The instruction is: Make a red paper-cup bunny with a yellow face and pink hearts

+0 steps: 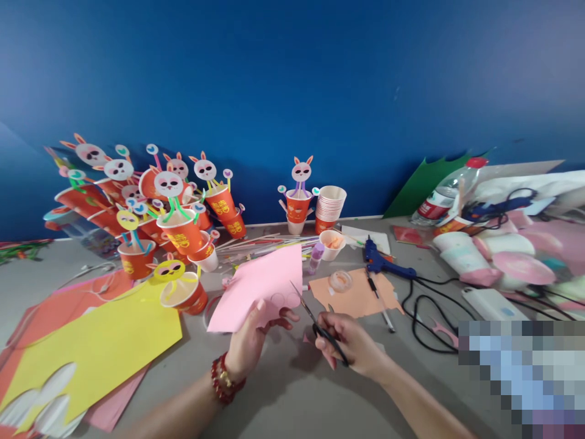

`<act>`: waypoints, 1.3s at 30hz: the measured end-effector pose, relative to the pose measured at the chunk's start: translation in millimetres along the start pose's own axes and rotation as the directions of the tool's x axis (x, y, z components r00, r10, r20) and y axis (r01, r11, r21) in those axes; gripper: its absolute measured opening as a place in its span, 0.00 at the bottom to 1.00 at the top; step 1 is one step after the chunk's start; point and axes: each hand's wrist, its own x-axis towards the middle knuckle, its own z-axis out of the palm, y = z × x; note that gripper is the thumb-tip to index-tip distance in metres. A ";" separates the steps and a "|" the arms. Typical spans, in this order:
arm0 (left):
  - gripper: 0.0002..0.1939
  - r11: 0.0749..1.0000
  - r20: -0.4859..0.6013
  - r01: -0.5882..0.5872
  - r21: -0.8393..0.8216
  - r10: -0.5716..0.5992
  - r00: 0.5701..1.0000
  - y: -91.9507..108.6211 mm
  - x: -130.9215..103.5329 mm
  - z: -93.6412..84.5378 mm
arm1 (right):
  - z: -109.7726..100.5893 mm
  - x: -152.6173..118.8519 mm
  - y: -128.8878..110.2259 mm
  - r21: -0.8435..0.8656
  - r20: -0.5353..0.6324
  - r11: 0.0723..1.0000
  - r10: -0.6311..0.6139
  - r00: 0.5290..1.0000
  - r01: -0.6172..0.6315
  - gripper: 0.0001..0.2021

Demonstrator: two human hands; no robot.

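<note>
My left hand pinches the lower edge of a pink paper sheet, which stands tilted above the table. Circles are drawn along the sheet's lower right edge. In my right hand is a pair of scissors with black handles, its blade tips pointing up and left at the right side of the sheet. A small pink scrap lies on the table between the hands. Beyond the scissors rests a ragged orange paper piece, with a clear round lid and a pen on it.
Orange paper cups with rabbit faces crowd the left; another rabbit cup stands by stacked cups. Yellow paper lies at left. A blue glue gun with black cable, a bottle and craft pieces occupy the right.
</note>
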 end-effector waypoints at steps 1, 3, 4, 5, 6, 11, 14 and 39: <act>0.20 1.000 0.005 -0.001 0.002 0.001 1.000 -0.3 -0.1 -0.4 | 0.0 -0.3 -0.8 -0.005 0.001 1.000 -0.002 1.000 0.002 0.27; 0.21 1.000 0.011 0.000 0.010 0.000 1.000 -0.9 -0.1 -1.7 | -0.1 -0.9 -2.1 -0.015 0.005 1.000 -0.007 1.000 0.007 0.27; 0.21 1.000 0.014 0.003 0.016 -0.003 1.000 -1.2 -0.1 -2.4 | -0.1 -1.1 -2.3 -0.015 0.009 1.000 -0.008 1.000 0.008 0.27; 0.22 1.000 0.016 0.006 0.024 -0.007 1.000 -1.3 0.0 -2.9 | -0.3 -1.2 -2.3 -0.012 0.013 1.000 -0.006 1.000 0.007 0.28; 0.22 0.999 0.015 0.010 0.035 -0.011 1.000 -1.3 0.1 -3.4 | -0.5 -1.2 -2.2 -0.006 0.013 1.000 -0.004 1.000 0.004 0.28; 0.25 0.995 0.005 0.026 0.091 -0.027 1.000 0.7 1.0 -3.2 | -2.0 -0.7 -1.5 0.003 0.024 1.000 -0.008 1.000 0.008 0.29; 0.24 0.995 0.011 0.017 0.098 -0.018 1.000 2.0 1.5 -3.2 | -3.1 -1.0 -1.9 -0.014 0.027 1.000 -0.013 1.000 0.013 0.29; 0.23 0.980 -0.016 -0.010 0.201 0.014 1.000 5.4 4.0 -11.0 | -6.7 -3.4 -2.7 -0.061 0.039 0.998 0.003 0.999 -0.001 0.28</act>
